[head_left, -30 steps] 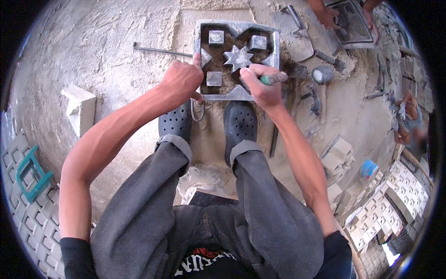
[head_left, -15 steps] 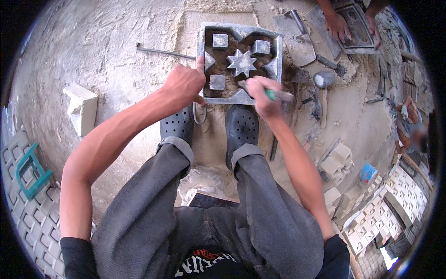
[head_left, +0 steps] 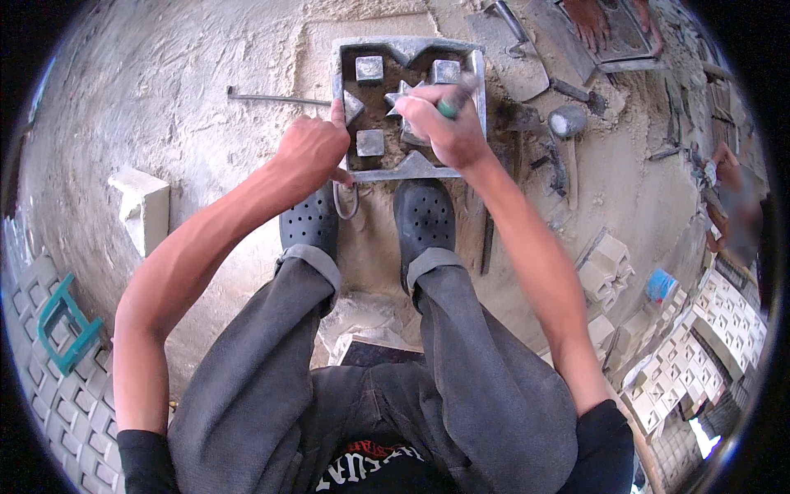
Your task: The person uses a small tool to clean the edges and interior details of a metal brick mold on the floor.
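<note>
A square metal mould (head_left: 338, 58) lies on the ground in front of my feet, with square blocks (head_left: 370, 142) and an eight-pointed star (head_left: 397, 100) inside. Between these shapes sits brownish loose material. My left hand (head_left: 313, 148) holds the mould's left side, index finger stretched along the rim and thumb at the near corner. Over the star, my right hand (head_left: 448, 132) grips a slim tool with a green band (head_left: 449, 108) on its handle. The tool's working end is hidden by my fingers, and its upper end is blurred. My hand covers part of the star.
A thin metal rod (head_left: 276, 99) lies left of the mould. To the right are a trowel (head_left: 522, 74) and a mallet (head_left: 568, 123). Another person's hand (head_left: 586, 23) rests by a second mould (head_left: 629, 62). A pale block (head_left: 141, 210) stands left; patterned blocks (head_left: 675, 370) lie lower right.
My right hand has moved up from the mould's near edge to above the star, and the tool's handle now tilts upward. My left hand stays on the mould's left side.
</note>
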Motion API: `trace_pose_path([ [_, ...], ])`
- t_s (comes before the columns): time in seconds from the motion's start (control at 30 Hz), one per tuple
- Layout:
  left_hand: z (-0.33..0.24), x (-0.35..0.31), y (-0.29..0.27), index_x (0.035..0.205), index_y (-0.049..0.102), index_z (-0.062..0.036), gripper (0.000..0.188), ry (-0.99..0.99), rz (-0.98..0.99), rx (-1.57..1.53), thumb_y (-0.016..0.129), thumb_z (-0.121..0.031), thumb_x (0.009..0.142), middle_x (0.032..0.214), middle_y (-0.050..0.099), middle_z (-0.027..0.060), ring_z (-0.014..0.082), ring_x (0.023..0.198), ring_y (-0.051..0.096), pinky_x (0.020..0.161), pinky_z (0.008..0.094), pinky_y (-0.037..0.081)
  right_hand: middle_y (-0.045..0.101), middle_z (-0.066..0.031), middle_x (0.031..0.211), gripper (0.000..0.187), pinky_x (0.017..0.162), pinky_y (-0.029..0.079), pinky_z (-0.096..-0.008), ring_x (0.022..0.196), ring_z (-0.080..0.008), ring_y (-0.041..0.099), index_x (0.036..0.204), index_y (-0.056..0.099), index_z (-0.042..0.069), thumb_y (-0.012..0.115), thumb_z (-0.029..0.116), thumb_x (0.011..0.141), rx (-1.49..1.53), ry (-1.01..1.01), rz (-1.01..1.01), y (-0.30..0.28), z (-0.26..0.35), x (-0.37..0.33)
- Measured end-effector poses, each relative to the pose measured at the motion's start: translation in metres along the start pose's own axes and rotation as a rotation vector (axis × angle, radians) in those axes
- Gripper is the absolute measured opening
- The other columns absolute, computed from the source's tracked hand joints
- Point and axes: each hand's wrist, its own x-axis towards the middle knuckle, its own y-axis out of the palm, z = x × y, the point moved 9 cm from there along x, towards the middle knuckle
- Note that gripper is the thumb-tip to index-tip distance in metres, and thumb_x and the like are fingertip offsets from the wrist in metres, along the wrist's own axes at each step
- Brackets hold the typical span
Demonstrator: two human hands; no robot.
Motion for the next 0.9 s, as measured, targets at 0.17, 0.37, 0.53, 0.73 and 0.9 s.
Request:
trace_pose_path([
  [0.17,-0.009,0.005,-0.01,0.136,0.016,0.0215,0.12,0.003,0.002,-0.037,0.082,-0.045,0.062,0.076,0.062,0.0271,0.0411,0.079,0.063,0.067,0.0461,0.05,0.039,-0.0012,0.051,0.029,0.049,0.03,-0.031,0.052,-0.0096,0.038,0.06,0.046,-0.001,0.055,0.012,0.084,-0.241,-0.204,0.023,0.004,-0.012,-0.004],
  [0.37,-0.009,-0.001,-0.014,0.132,0.023,0.025,0.119,0.015,-0.09,0.097,0.077,-0.052,0.06,0.071,0.064,0.019,0.0309,0.067,0.066,0.06,0.0374,0.051,0.046,-0.0001,0.058,0.022,0.054,0.036,-0.0302,0.056,-0.0095,0.04,0.07,0.06,-0.003,0.059,0.014,0.083,-0.025,-0.094,-0.023,0.0,-0.003,-0.004],
  [0.53,-0.011,0.004,-0.01,0.134,0.02,0.0236,0.12,0.029,-0.064,0.008,0.081,-0.049,0.06,0.072,0.062,0.0253,0.0388,0.071,0.064,0.064,0.0438,0.05,0.056,-0.003,0.063,0.019,0.072,0.047,-0.0319,0.063,-0.0112,0.051,0.076,0.067,-0.002,0.063,0.015,0.082,-0.128,-0.073,-0.062,-0.007,-0.029,-0.001],
  [0.73,-0.006,0.001,-0.01,0.133,0.022,0.0236,0.117,0.023,-0.05,-0.012,0.082,-0.046,0.06,0.072,0.062,0.026,0.0391,0.071,0.063,0.063,0.0447,0.05,0.04,-0.0053,0.052,0.037,0.048,0.031,-0.0316,0.051,-0.0102,0.037,0.059,0.044,-0.002,0.055,0.019,0.087,-0.084,-0.095,-0.143,-0.013,-0.011,-0.032],
  [0.9,0.0,-0.001,-0.005,0.132,0.021,0.0252,0.118,0.012,-0.059,-0.01,0.083,-0.045,0.059,0.073,0.062,0.0254,0.0383,0.072,0.064,0.064,0.0428,0.051,0.04,-0.0057,0.052,0.034,0.048,0.031,-0.0325,0.05,-0.0124,0.037,0.06,0.046,-0.003,0.052,0.017,0.086,-0.058,-0.045,-0.071,0.005,-0.003,-0.028],
])
